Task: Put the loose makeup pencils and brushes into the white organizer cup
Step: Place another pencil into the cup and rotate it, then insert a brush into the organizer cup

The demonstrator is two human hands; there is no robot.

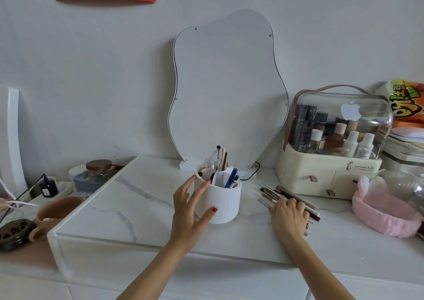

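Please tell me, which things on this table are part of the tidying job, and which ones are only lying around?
Part of the job:
- white cup, touched by the left hand
- loose pencils and brushes, under the right hand

Only lying around:
- mirror
- clear-lidded cosmetics box
- pink headband
- jar with brown lid
- charger plug

lower ends of loose pencils [284, 195] hidden under right hand [290, 216]; snack bag [407, 102] cut by right edge
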